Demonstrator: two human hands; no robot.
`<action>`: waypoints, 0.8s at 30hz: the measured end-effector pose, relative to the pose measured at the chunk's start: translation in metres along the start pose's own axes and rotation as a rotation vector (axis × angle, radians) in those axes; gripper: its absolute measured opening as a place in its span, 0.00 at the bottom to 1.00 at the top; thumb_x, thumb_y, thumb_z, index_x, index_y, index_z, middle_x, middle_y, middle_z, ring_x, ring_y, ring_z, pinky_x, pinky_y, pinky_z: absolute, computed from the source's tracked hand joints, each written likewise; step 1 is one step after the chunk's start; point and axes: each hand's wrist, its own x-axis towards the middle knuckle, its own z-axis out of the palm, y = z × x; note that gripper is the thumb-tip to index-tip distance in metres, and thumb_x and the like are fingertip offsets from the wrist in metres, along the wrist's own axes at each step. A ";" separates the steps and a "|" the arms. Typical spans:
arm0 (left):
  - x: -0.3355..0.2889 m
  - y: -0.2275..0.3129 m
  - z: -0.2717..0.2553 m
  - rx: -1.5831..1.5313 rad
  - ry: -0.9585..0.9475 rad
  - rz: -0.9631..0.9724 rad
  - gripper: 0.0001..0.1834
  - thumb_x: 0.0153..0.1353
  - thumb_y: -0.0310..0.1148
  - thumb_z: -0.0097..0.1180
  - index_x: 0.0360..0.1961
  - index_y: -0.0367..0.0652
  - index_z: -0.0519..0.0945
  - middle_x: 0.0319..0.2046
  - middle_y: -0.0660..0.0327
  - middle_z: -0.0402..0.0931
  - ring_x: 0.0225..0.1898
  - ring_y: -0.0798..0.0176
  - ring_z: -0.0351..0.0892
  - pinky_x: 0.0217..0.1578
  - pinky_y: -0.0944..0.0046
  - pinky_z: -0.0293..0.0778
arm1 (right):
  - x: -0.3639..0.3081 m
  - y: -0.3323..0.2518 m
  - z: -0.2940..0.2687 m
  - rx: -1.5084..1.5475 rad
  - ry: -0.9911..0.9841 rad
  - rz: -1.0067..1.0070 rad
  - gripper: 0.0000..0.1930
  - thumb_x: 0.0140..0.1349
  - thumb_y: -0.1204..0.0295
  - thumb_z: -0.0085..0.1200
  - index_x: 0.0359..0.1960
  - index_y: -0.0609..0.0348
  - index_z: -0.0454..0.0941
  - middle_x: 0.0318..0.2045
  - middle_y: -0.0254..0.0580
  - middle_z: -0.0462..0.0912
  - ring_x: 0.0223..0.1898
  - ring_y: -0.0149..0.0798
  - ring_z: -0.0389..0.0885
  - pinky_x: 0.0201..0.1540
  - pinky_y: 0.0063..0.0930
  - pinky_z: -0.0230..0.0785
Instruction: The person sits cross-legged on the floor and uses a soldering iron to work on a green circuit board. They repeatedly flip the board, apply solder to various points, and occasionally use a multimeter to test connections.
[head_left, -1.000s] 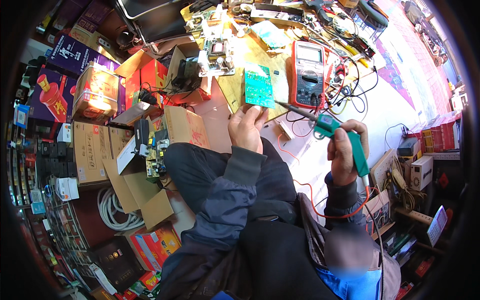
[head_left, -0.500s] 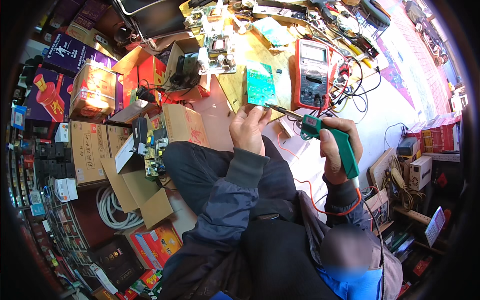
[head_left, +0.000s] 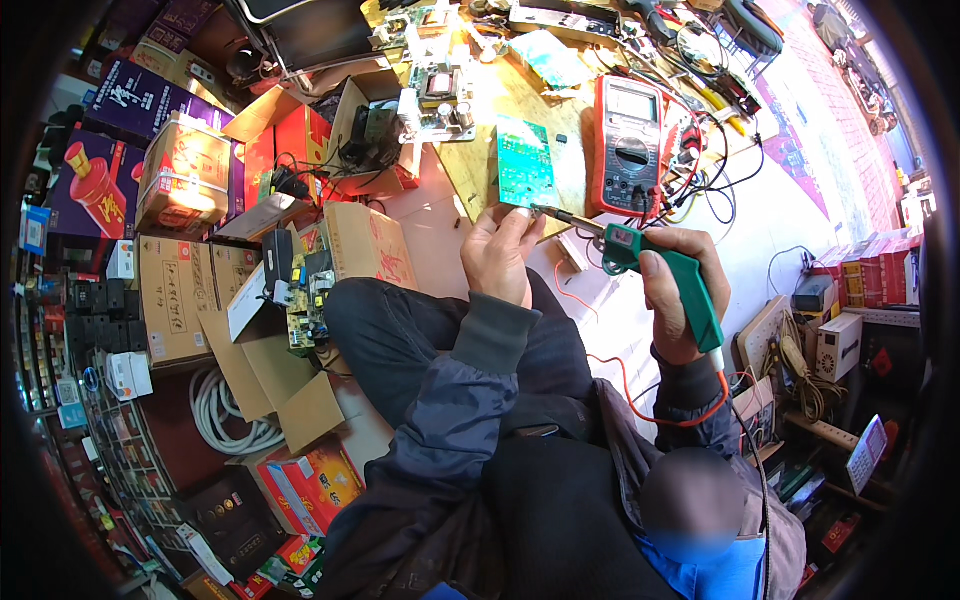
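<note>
A green circuit board (head_left: 525, 165) lies at the near edge of the wooden work board (head_left: 465, 180). My left hand (head_left: 500, 255) pinches its near edge between thumb and fingers. In my right hand (head_left: 682, 290) is a green pistol-shaped soldering iron (head_left: 690, 285), gripped round the handle. Its thin metal tip points left and meets the board's near right corner, close to my left fingertips. Whether the tip touches a joint is too small to tell. An orange-red cord runs from the handle's lower end. A small black chip (head_left: 561, 139) sits just right of the board.
Right of the board stands a red-framed multimeter (head_left: 630, 150) with tangled leads beside it. Another board with large components (head_left: 440, 90) is at the back left. An open carton (head_left: 270, 375) and stacked boxes (head_left: 180, 300) crowd the left side. Tools lie at the far right.
The circuit board, both hands and the soldering iron shift very slightly to the right in the picture, along with the surroundings. Both grips stay the same.
</note>
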 end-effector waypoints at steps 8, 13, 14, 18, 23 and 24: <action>0.001 -0.001 -0.002 -0.013 0.000 -0.002 0.11 0.73 0.26 0.54 0.53 0.34 0.80 0.47 0.57 0.82 0.48 0.64 0.82 0.58 0.56 0.80 | 0.002 -0.004 0.001 0.014 -0.009 0.018 0.14 0.64 0.70 0.66 0.48 0.63 0.82 0.39 0.44 0.88 0.40 0.33 0.86 0.46 0.28 0.77; 0.000 -0.001 -0.001 -0.017 0.002 0.002 0.11 0.73 0.26 0.55 0.53 0.34 0.80 0.47 0.57 0.82 0.48 0.64 0.82 0.58 0.56 0.80 | 0.002 -0.004 0.001 0.004 -0.017 0.012 0.14 0.64 0.70 0.66 0.48 0.63 0.82 0.39 0.44 0.88 0.40 0.33 0.86 0.46 0.28 0.77; 0.001 -0.001 -0.001 -0.015 0.007 -0.001 0.11 0.73 0.26 0.55 0.53 0.34 0.79 0.47 0.57 0.82 0.48 0.64 0.82 0.58 0.55 0.81 | 0.002 -0.004 0.000 0.008 -0.016 0.026 0.14 0.64 0.70 0.66 0.48 0.63 0.82 0.39 0.44 0.88 0.40 0.33 0.86 0.46 0.28 0.77; 0.001 -0.001 -0.002 -0.004 0.011 -0.006 0.11 0.73 0.26 0.55 0.53 0.33 0.79 0.46 0.56 0.82 0.48 0.64 0.82 0.58 0.55 0.81 | 0.002 -0.004 0.001 0.010 -0.013 0.010 0.14 0.64 0.69 0.66 0.48 0.63 0.82 0.39 0.44 0.88 0.40 0.32 0.86 0.46 0.28 0.77; 0.000 -0.001 -0.001 0.019 0.003 0.018 0.10 0.73 0.26 0.55 0.52 0.33 0.80 0.46 0.56 0.82 0.48 0.64 0.83 0.57 0.56 0.81 | 0.002 -0.005 0.000 -0.004 -0.014 0.015 0.14 0.64 0.70 0.66 0.48 0.63 0.82 0.39 0.44 0.88 0.41 0.32 0.86 0.46 0.27 0.76; 0.000 -0.001 -0.001 0.025 -0.002 0.025 0.10 0.73 0.26 0.55 0.51 0.32 0.80 0.46 0.56 0.82 0.48 0.64 0.83 0.57 0.56 0.82 | 0.002 -0.005 0.000 -0.006 -0.015 0.016 0.14 0.64 0.70 0.66 0.48 0.63 0.82 0.39 0.43 0.88 0.41 0.32 0.86 0.46 0.27 0.76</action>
